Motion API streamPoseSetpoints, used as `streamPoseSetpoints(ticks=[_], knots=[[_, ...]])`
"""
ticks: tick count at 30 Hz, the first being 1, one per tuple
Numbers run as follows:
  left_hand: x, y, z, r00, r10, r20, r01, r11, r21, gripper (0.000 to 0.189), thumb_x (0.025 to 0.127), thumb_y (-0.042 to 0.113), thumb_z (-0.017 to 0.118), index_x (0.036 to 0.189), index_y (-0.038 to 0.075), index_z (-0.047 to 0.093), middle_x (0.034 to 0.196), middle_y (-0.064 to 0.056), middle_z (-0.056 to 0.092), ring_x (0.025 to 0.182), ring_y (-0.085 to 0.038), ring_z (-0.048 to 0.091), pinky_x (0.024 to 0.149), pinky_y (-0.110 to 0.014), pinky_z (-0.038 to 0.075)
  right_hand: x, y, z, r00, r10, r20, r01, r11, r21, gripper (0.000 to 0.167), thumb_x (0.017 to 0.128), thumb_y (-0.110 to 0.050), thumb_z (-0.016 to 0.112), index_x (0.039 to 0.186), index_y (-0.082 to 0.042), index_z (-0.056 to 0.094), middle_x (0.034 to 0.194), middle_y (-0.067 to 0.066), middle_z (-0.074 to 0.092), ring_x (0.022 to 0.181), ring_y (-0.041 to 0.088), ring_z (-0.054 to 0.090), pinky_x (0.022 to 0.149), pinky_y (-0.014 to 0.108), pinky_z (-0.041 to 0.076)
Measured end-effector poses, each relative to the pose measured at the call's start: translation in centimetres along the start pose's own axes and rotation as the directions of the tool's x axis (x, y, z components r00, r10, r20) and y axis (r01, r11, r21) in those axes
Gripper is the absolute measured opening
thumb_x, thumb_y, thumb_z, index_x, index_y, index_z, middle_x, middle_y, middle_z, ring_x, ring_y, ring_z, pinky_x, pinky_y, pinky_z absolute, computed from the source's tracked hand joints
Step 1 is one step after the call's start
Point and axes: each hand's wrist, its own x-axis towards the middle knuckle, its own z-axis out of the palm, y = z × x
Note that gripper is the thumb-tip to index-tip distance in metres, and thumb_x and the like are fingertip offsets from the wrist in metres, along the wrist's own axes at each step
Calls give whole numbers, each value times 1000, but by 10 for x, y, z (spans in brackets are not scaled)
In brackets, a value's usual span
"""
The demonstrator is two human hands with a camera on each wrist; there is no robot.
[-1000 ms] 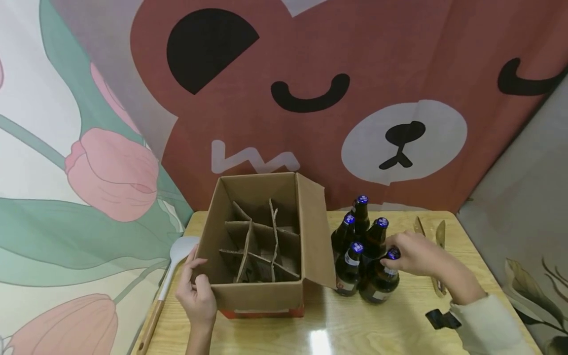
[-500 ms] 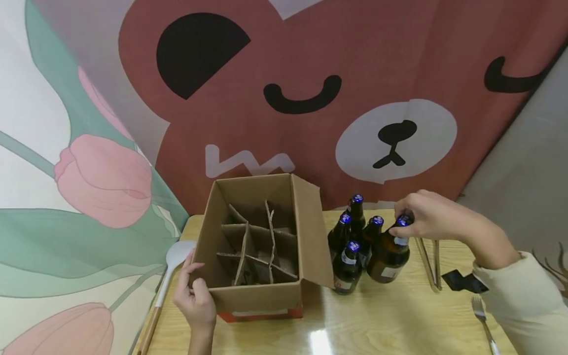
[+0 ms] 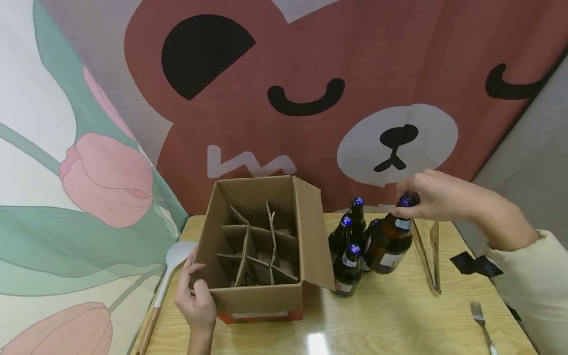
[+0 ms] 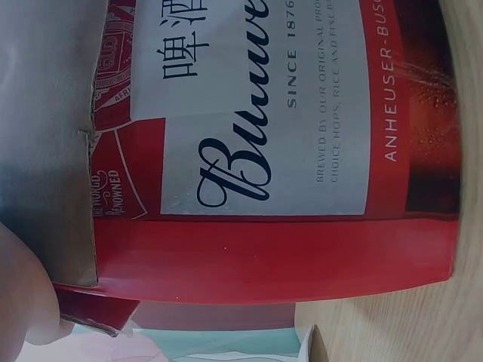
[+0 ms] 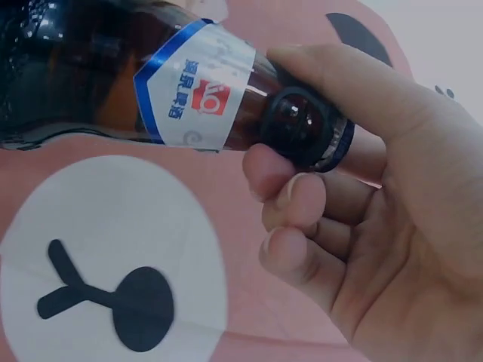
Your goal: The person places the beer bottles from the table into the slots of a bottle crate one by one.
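A brown beer bottle [image 3: 390,241] with a blue cap hangs upright, slightly tilted, above the table at the right. My right hand [image 3: 435,197] pinches it by the neck; the right wrist view shows thumb and fingers around the neck just under the cap, beside the white and blue neck label [image 5: 200,87]. My left hand [image 3: 197,298] holds the near left corner of an open beer carton [image 3: 257,298]. Cardboard dividers [image 3: 246,246] split the carton inside into compartments. In the left wrist view its red printed side [image 4: 264,256] fills most of the frame.
Several capped beer bottles [image 3: 347,271] stand close together right of the carton flap [image 3: 312,231]. Metal tongs [image 3: 432,266] and a fork [image 3: 481,323] lie at the right. A white spatula with a wooden handle [image 3: 166,276] lies along the left edge. A printed curtain [image 3: 310,148] hangs behind the table.
My right hand has lifted the beer bottle off the table, out of the group, raising it up and to the right. My left hand stays at the carton's corner.
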Motion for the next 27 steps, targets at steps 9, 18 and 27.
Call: streamPoseSetpoints(ticks=[9, 18, 27], knots=[[-2, 1, 11, 1000, 17, 16, -17, 1000, -19, 31, 75, -18, 35, 89, -16, 63, 123, -29, 62, 115, -23, 61, 42, -14, 24, 20, -13, -51, 998, -46, 30, 48, 997, -58, 17, 86, -31, 77, 77, -22, 65, 55, -12, 42, 47, 3, 35, 48, 23, 30], [-6, 2, 18, 999, 40, 12, -40, 999, -17, 32, 74, -16, 36, 88, -14, 64, 123, -28, 63, 115, -27, 61, 36, -15, 15, 54, -38, -104, 986, -168, -10, 166, 980, -109, 13, 88, -26, 76, 80, -20, 68, 54, -10, 46, 46, 6, 37, 46, 23, 30], [-11, 4, 18, 999, 42, 0, -42, 999, -6, 33, 73, -15, 35, 88, -14, 64, 124, -25, 64, 114, -26, 62, 33, -16, 14, 113, -82, -128, 976, -217, 14, 217, 966, -138, 23, 92, -30, 71, 84, -8, 69, 63, 0, 63, 56, 14, 57, 52, 26, 42]])
